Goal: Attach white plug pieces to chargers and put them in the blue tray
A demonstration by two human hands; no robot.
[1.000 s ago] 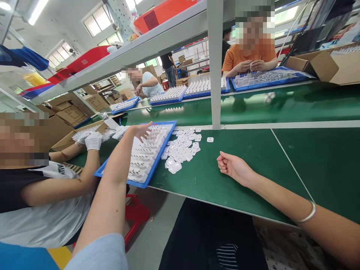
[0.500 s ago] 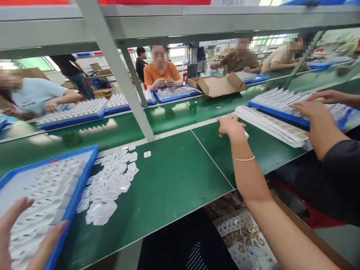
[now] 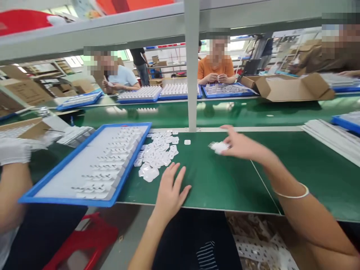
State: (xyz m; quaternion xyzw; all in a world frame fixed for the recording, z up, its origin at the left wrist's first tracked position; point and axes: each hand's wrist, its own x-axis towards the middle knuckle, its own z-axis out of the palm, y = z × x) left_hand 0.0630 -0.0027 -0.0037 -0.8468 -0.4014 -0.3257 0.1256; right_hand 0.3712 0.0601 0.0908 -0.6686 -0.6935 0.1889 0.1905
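Observation:
My right hand, with a bangle at the wrist, pinches a small bunch of white plastic pieces just above the green table. Motion blurs the bunch. My left hand is open, fingers spread, near the table's front edge. It holds nothing. Beyond its fingertips lies a loose pile of flat white square pieces. One single white piece lies apart, right of the pile. Left of the pile, a blue-rimmed tray holds rows of upright white parts along its right side.
A metal post rises at the table's back edge under a shelf beam. At the right lies a stack of white strips. A co-worker's gloved hand is at far left. Across the belt, other people sit behind trays and an open carton.
The view has turned left. My right hand has come away from beside the white strips, carrying white pieces. My left hand has moved from over the blue tray to the table before the pile.

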